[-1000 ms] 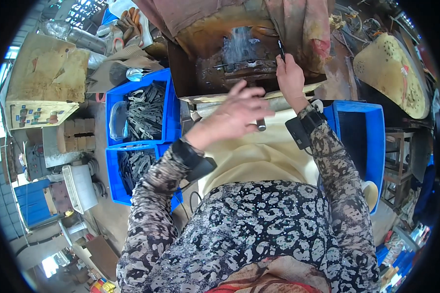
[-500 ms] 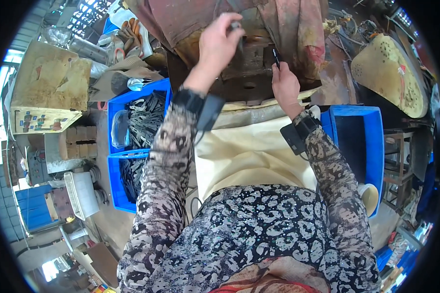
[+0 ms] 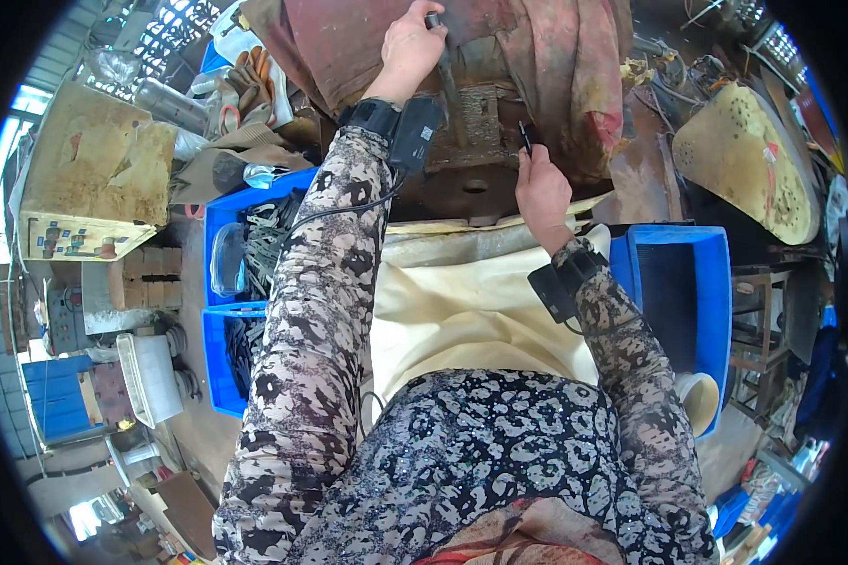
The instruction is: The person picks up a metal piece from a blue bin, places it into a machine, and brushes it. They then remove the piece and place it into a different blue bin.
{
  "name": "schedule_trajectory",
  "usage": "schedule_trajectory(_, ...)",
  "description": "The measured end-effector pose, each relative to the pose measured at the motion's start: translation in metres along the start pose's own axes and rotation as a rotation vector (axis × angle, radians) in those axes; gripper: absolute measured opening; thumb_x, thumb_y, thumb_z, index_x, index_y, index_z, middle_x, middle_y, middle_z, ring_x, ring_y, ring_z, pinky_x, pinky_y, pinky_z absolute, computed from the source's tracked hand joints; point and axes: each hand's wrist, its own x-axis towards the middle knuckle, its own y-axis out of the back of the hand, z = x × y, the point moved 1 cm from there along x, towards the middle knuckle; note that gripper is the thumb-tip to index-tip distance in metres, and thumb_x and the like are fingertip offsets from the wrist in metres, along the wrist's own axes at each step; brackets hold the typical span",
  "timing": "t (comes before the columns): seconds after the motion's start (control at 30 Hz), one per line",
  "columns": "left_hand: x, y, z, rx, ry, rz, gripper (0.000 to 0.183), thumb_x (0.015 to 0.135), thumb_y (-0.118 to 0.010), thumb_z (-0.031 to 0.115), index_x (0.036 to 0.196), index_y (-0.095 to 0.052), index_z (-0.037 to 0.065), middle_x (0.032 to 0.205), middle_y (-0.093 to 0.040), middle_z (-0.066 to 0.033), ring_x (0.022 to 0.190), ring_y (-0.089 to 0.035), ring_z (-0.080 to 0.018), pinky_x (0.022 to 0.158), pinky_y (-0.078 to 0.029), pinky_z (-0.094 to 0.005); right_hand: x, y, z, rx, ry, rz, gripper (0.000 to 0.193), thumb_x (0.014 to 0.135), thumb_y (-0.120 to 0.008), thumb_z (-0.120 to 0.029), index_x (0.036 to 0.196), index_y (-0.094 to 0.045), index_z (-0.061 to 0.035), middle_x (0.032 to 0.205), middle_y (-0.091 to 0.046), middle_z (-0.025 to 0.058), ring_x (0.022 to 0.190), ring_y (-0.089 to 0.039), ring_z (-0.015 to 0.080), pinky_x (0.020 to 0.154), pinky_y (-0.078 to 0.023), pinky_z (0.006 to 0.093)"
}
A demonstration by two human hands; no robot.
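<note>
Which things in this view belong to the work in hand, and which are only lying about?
Belong:
- lever, in the left hand
- dark piece, in the right hand
- machine, before the person
- probably dark strips, at left

Apparently lying about:
- gloves, upper left
- white tub, far left

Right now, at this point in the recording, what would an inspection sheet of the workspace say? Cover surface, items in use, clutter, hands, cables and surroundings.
Surface: brown, stained metal bed with a round hole.
Items in use: upright-looking lever; slim dark piece, its exact kind unclear.
Clutter: brown gloves in a heap beyond the left crates.
Hands: left hand grips the lever's top end; right hand holds the slim dark piece.
Cables: dark cable across the left sleeve.
Surroundings: two blue crates with dark strips at left; one blue crate at right; reddish cloth draped behind.
</note>
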Motion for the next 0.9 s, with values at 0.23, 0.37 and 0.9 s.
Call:
schedule_trajectory(0.23,-0.051,0.035,-0.019,-0.028,-0.016,-0.050,0.039,0.080,-0.068,0.015,0.118,-0.059,0.010,0.103,-0.062,-0.0171,0.088,-0.066,-0.0297,0.076,-0.052,-0.0378,0.001,-0.006,-0.001,-0.059,0.027,0.020,0.022,0.098,-0.046,-0.029,0.096,-0.053,-0.0090,0.068,-0.063,0.0195,0.064,-0.062,0.0403,0.056,-0.047,0.0524)
schedule_trajectory(0.37,-0.138,0.070,-0.047,0.047,-0.059,-0.097,0.019,0.083,-0.067,0.015,0.100,-0.069,0.007,0.091,-0.066,-0.0157,0.085,-0.065,-0.0338,0.073,-0.052,-0.0388,0.001,-0.006,-0.003,-0.121,0.048,0.021,0.020,0.097,-0.047,-0.030,0.095,-0.052,-0.0100,0.067,-0.063,0.0189,0.063,-0.063,0.0398,0.055,-0.048,0.0518)
schedule_trajectory(0.9,-0.424,0.199,-0.092,0.873,0.384,-0.108,0.054,0.089,-0.057,0.045,0.125,-0.055,0.005,0.126,-0.054,-0.0151,0.120,-0.047,-0.0386,0.099,-0.038,-0.0502,0.007,-0.006,0.001,-0.182,0.032,-0.085,0.027,0.098,-0.040,-0.035,0.104,-0.051,-0.0113,0.083,-0.066,0.0212,0.080,-0.064,0.0435,0.067,-0.048,0.0556)
